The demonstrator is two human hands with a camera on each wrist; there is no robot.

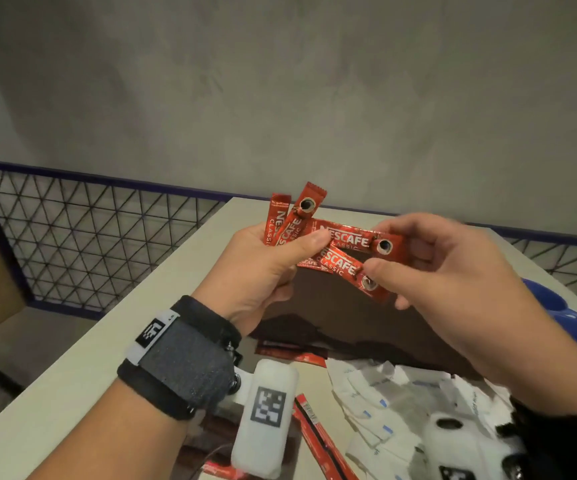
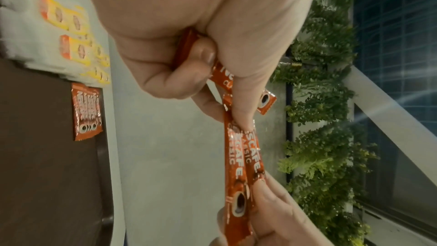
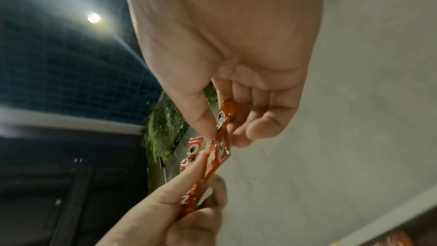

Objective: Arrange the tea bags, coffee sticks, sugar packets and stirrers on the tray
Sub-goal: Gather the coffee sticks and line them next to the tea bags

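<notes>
My left hand [image 1: 273,258] grips a fan of several red coffee sticks [image 1: 339,242] above the dark brown tray [image 1: 342,317]. My right hand [image 1: 418,258] pinches the far ends of two of those sticks between thumb and fingers. In the left wrist view the sticks [image 2: 241,156] run from my left hand [image 2: 220,66] down to the right fingers [image 2: 272,203]. The right wrist view has the same sticks [image 3: 217,149] pinched by my right hand [image 3: 224,119]. More red sticks [image 2: 86,111] lie on the tray [image 2: 47,156]. White sugar packets [image 1: 401,400] lie in a loose heap at the near right.
Yellow and orange tea bags [image 2: 71,31] lie on the pale table [image 1: 107,334] beyond the tray. Loose red sticks [image 1: 318,434] lie near my left wrist. A blue object [image 1: 557,306] sits at the right edge. A wire mesh fence [image 1: 89,233] runs behind the table.
</notes>
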